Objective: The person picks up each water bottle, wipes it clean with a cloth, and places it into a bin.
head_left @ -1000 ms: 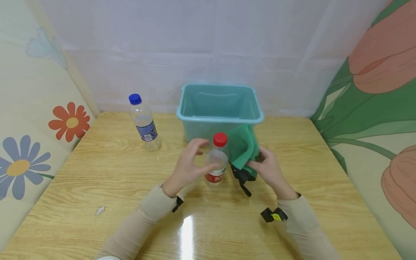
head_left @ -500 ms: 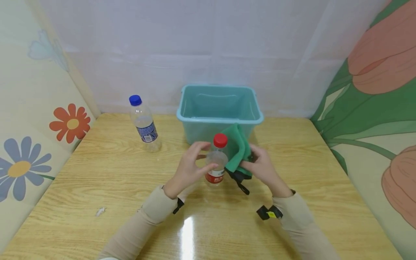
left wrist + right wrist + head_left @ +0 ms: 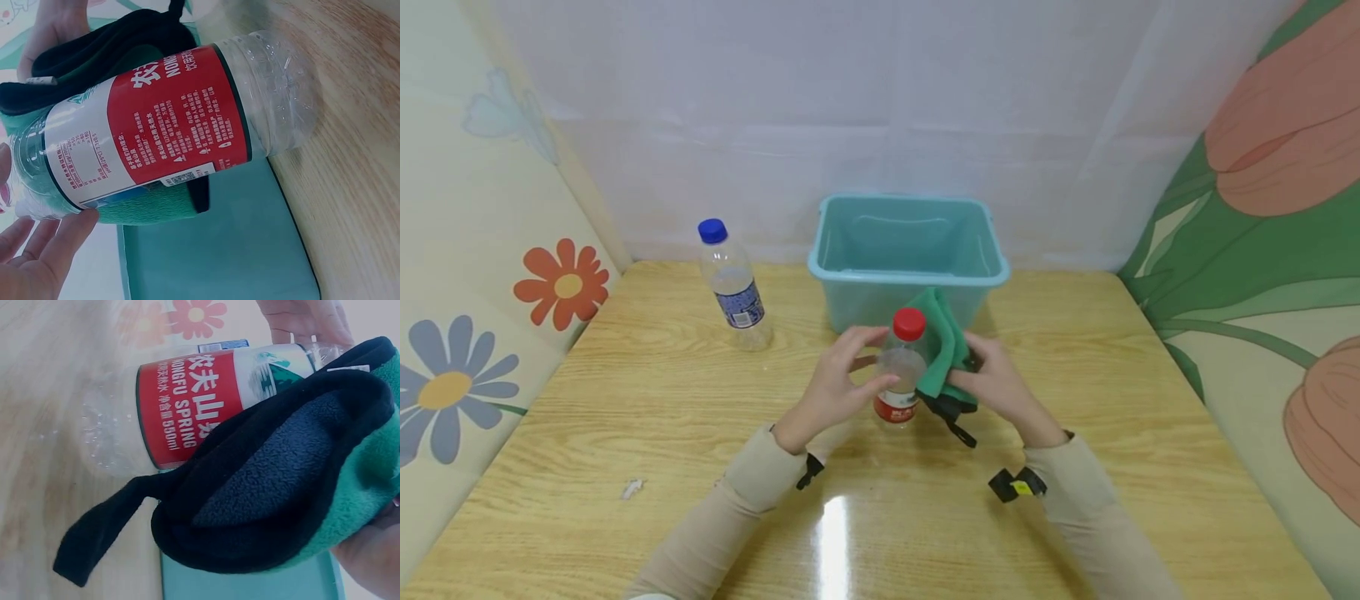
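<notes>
A clear plastic bottle (image 3: 901,367) with a red cap and a red-and-white label stands upright on the table. My left hand (image 3: 838,379) holds it from the left, thumb in front and fingers curved behind near its shoulder; its fingers (image 3: 69,240) show against the plastic in the left wrist view. My right hand (image 3: 996,379) grips a green cloth (image 3: 943,346) with black trim and a black hanging loop (image 3: 103,525). The cloth lies close against the bottle's right side; exact contact is hard to tell. In the right wrist view, the folded cloth (image 3: 269,469) hides part of the label.
Behind the hands stands a light-blue plastic bin (image 3: 910,277). To the left is a second clear bottle (image 3: 737,292) with a blue cap, upright. A small white scrap (image 3: 632,487) lies on the wooden table (image 3: 662,400). White sheeting (image 3: 880,100) backs the table.
My right hand has moved left, bringing the green cloth up to the red-capped bottle's side. The left hand and the bottle have barely moved.
</notes>
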The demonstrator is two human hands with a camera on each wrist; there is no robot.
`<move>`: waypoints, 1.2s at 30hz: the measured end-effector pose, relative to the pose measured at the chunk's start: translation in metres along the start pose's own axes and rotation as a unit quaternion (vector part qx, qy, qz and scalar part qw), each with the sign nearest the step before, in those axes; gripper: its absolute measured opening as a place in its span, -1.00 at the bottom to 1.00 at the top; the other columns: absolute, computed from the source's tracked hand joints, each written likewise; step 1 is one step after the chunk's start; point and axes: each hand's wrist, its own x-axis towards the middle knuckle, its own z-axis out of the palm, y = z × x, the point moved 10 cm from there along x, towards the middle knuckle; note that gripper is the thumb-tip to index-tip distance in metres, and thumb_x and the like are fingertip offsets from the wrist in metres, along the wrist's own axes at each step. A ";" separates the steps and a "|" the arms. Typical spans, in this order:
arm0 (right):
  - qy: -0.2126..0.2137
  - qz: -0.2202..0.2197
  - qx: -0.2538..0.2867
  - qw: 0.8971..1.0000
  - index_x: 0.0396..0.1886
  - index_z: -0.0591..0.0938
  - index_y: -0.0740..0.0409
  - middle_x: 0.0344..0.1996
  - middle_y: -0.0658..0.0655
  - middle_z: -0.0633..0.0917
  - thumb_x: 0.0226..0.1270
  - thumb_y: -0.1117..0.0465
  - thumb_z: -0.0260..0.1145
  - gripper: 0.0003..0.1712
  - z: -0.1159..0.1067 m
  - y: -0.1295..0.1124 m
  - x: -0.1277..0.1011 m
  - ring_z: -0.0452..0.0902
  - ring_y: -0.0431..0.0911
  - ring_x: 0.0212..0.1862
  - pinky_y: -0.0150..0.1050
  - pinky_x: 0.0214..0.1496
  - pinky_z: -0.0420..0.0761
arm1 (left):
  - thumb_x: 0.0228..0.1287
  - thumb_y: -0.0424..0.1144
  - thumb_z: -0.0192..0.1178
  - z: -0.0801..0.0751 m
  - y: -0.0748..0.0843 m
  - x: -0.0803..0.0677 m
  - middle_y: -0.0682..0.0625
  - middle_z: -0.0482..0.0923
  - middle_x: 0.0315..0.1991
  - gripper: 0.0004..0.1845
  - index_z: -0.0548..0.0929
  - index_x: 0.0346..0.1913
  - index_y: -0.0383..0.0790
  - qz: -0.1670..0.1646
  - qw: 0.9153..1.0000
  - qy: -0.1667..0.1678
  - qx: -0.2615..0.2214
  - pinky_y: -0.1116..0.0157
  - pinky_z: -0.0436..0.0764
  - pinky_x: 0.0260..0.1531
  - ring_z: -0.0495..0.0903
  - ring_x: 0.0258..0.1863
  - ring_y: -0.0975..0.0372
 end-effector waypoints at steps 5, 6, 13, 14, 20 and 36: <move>-0.007 0.028 0.010 1.000 -0.08 0.53 0.42 -0.24 0.30 0.60 -0.02 0.54 0.24 -0.60 0.005 0.011 -0.001 0.49 -0.08 -0.22 -0.24 -0.19 0.59 | -0.03 -0.48 0.33 -0.001 0.000 0.001 -0.27 0.43 -0.03 -0.42 0.38 0.11 -0.48 -0.007 1.000 -0.005 -0.005 0.27 0.62 -0.16 0.45 -0.03 -0.06; -0.006 0.033 0.010 0.999 -0.09 0.54 0.43 -0.25 0.30 0.60 -0.02 0.53 0.24 -0.61 0.006 0.014 -0.001 0.49 -0.08 -0.24 -0.24 -0.21 0.58 | -0.03 -0.48 0.33 -0.001 0.000 0.001 -0.27 0.43 -0.03 -0.42 0.38 0.11 -0.48 -0.010 1.000 -0.006 -0.006 0.28 0.62 -0.15 0.45 -0.02 -0.05; -0.014 0.052 0.017 0.998 -0.07 0.54 0.40 -0.17 0.30 0.61 -0.02 0.52 0.26 -0.59 0.013 0.031 -0.003 0.49 -0.05 -0.14 -0.14 -0.06 0.52 | -0.01 -0.48 0.32 0.000 -0.002 0.001 -0.26 0.42 -0.02 -0.41 0.37 0.13 -0.47 -0.014 1.000 -0.011 -0.009 0.27 0.60 -0.12 0.45 -0.01 -0.02; -0.015 0.054 0.022 0.998 -0.06 0.54 0.40 -0.15 0.31 0.61 -0.01 0.52 0.26 -0.59 0.015 0.033 -0.003 0.49 -0.03 -0.12 -0.11 -0.04 0.52 | -0.01 -0.48 0.32 0.000 -0.003 0.001 -0.26 0.42 -0.02 -0.41 0.37 0.13 -0.47 -0.014 1.000 -0.011 -0.010 0.26 0.60 -0.12 0.45 0.00 -0.02; -0.029 0.087 0.047 0.995 -0.03 0.52 0.39 -0.10 0.32 0.59 0.04 0.48 0.27 -0.58 0.023 0.050 -0.006 0.47 -0.02 -0.07 -0.11 0.01 0.49 | -0.01 -0.49 0.31 0.000 -0.004 0.000 -0.25 0.41 -0.01 -0.41 0.37 0.14 -0.46 -0.014 1.000 -0.012 -0.017 0.23 0.60 -0.12 0.44 0.00 -0.01; 0.005 0.080 0.084 0.993 -0.03 0.48 0.53 -0.16 0.23 0.60 -0.02 0.56 0.25 -0.55 0.016 0.047 -0.010 0.48 -0.18 -0.14 -0.30 -0.06 0.54 | 0.02 -0.50 0.29 0.001 -0.001 0.000 -0.26 0.41 -0.02 -0.42 0.35 0.15 -0.46 -0.001 1.000 -0.020 -0.019 0.19 0.60 -0.11 0.43 -0.01 -0.01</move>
